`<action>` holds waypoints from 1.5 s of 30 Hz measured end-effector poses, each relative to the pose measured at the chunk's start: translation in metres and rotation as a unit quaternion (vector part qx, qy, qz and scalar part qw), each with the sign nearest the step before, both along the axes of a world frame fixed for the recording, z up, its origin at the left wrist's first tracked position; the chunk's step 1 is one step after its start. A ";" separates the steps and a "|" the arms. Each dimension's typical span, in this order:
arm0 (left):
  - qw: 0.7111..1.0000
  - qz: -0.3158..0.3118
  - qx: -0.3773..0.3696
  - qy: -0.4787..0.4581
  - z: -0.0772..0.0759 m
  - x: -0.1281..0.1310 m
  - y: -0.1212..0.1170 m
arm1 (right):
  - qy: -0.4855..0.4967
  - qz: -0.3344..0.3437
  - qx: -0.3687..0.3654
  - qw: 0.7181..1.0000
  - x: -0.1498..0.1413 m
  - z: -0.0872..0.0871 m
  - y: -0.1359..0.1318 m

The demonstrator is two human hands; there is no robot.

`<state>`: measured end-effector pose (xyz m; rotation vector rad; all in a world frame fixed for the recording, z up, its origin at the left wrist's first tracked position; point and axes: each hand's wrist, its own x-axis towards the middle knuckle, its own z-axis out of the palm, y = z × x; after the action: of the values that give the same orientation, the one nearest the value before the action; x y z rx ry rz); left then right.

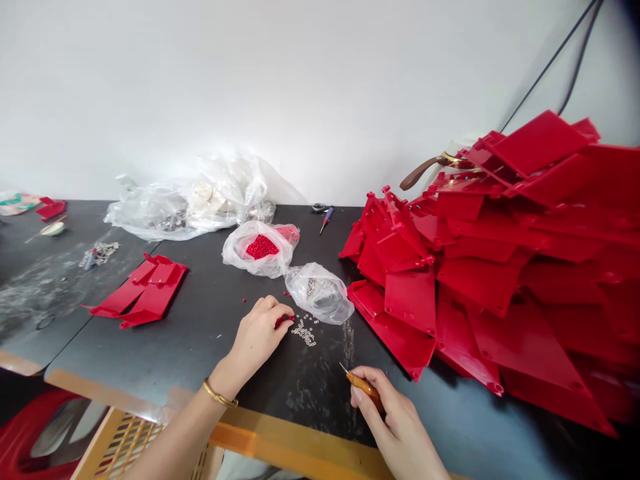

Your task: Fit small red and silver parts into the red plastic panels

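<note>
Near the middle of the black worktop (200, 347), the left hand (256, 340) pinches a small red piece (283, 321) just beside loose metal rings (304, 331); the farther-off right hand (395, 427) grips a wooden-handled awl (365, 391), its tip angled far-left toward them.

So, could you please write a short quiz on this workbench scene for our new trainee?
1. True or false: the right hand holds a wooden-handled pointed tool.
2. Which wrist wears the gold bangle?
3. What lies loose on the black tabletop beside the left hand: A) small silver rings, B) screws, C) coins?

Key: 1 true; 2 left; 3 A.
</note>
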<state>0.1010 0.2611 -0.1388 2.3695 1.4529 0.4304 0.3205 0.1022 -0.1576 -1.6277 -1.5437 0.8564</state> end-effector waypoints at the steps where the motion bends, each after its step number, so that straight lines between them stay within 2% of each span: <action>1: 1.000 -0.005 -0.002 0.002 0.000 0.002 0.001 | -0.001 -0.001 -0.001 1.000 0.000 0.000 0.000; 8: 1.000 -0.008 -0.005 -0.008 -0.005 0.007 0.006 | 0.013 -0.007 -0.012 1.000 0.001 -0.003 -0.002; 12: 0.999 -0.010 0.001 -0.041 0.001 0.007 -0.001 | 0.026 -0.010 -0.012 1.000 0.001 -0.001 -0.002; 14: 0.996 0.003 -0.020 -0.089 0.006 0.006 -0.012 | 0.038 -0.006 -0.010 0.999 0.000 0.004 -0.003; 15: 0.989 0.015 -0.054 -0.139 0.009 0.006 -0.020 | 0.046 -0.003 -0.010 0.999 -0.002 0.007 -0.003; 16: 0.973 0.029 -0.102 -0.205 0.011 0.006 -0.028 | 0.053 0.000 -0.009 0.999 -0.004 0.011 -0.003; 18: 0.913 0.053 -0.203 -0.351 0.013 0.008 -0.047 | 0.064 0.011 -0.006 0.998 -0.009 0.019 -0.002; 19: 0.880 0.057 -0.238 -0.407 0.014 0.009 -0.056 | 0.068 0.017 -0.004 0.998 -0.012 0.023 -0.001; 20: 0.860 0.056 -0.253 -0.440 0.014 0.010 -0.064 | 0.071 0.025 -0.002 0.997 -0.015 0.026 0.000; 22: 0.847 0.049 -0.254 -0.464 0.014 0.012 -0.078 | 0.079 0.047 0.002 0.996 -0.019 0.030 0.003; 28: 0.890 0.012 -0.190 -0.414 0.018 0.009 -0.095 | 0.069 0.099 0.022 0.992 -0.019 0.032 0.005; 36: 0.926 -0.071 -0.069 -0.364 0.021 0.008 -0.099 | 0.061 0.118 0.023 0.991 -0.016 0.036 -0.001; 40: 0.940 -0.107 -0.019 -0.324 0.026 0.008 -0.096 | 0.052 0.126 0.027 0.990 -0.013 0.036 -0.002; 45: 0.947 -0.142 -0.005 -0.287 0.029 0.008 -0.097 | 0.057 0.137 0.030 0.988 -0.009 0.036 -0.003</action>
<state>0.1094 0.1638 -0.1096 2.1369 0.8335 0.9304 0.3115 0.0994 -0.1219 -1.3184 -1.7192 1.0177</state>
